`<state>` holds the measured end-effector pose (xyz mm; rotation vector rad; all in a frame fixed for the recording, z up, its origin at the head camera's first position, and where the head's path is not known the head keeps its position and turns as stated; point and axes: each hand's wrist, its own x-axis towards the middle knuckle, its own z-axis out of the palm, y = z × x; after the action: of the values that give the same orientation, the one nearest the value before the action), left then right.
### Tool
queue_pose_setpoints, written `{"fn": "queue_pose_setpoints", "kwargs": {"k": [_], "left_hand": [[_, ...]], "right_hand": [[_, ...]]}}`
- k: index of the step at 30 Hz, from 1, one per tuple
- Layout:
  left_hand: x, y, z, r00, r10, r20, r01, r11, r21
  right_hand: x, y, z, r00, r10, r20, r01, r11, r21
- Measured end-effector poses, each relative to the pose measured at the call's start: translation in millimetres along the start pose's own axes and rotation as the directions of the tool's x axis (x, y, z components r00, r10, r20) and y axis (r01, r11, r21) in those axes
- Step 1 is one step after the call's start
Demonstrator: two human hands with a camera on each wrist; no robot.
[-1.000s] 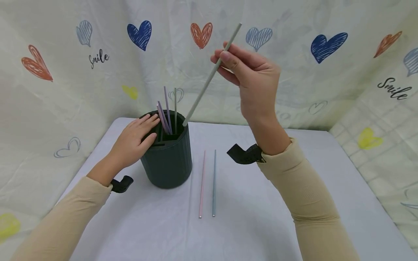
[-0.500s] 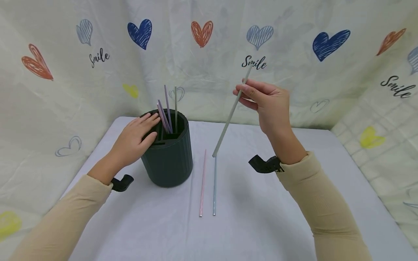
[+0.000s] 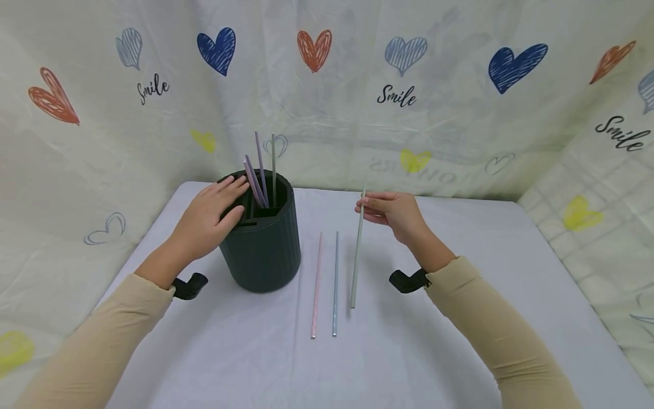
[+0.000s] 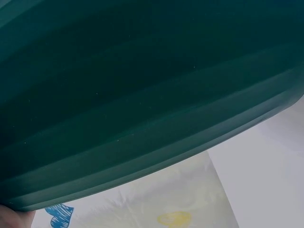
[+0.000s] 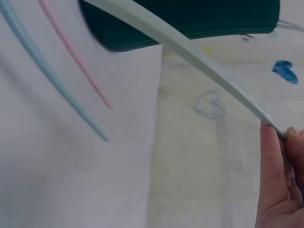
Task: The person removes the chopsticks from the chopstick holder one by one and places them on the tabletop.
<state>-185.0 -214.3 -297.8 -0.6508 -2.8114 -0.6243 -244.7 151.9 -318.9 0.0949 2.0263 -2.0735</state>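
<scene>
In the head view my right hand pinches a pale green chopstick near its far end, and its near end points down toward me. The right wrist view shows the fingertips and thumb on this chopstick. A pink chopstick and a blue chopstick lie side by side to its left. My left hand rests with extended fingers on the rim of a dark green divided utensil holder. Several purple and green chopsticks stand in the holder's right part. The holder's wall fills most of the left wrist view.
A white cloth covers the table. Behind and beside it hangs a pale curtain printed with hearts and words. Each wrist wears a black camera mount, one being the right mount.
My right hand has carried the green chopstick from beside the holder's rim rightward and down toward the table, right of the blue chopstick. My left hand has stayed on the holder.
</scene>
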Motion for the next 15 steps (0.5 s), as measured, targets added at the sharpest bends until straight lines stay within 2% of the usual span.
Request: {"fn": "queue_pose_setpoints", "kwargs": {"k": [4, 9, 15], "left_hand": [[-0.2, -0.6, 0.1, 1.0, 0.0, -0.003, 0.0, 1.0, -0.001], [-0.1, -1.1, 0.7, 1.0, 0.003, -0.007, -0.003, 1.0, -0.002], [-0.3, -0.9, 1.1, 1.0, 0.005, -0.006, -0.005, 1.0, -0.004]], "right_hand": [[8.0, 24.3, -2.3, 0.996, 0.087, 0.01, -0.087, 0.996, -0.02], [18.8, 48.7, -3.7, 0.984, 0.18, -0.018, -0.18, 0.983, -0.026], [27.0, 68.7, -5.9, 0.968, 0.25, -0.021, -0.25, 0.968, 0.002]]}}
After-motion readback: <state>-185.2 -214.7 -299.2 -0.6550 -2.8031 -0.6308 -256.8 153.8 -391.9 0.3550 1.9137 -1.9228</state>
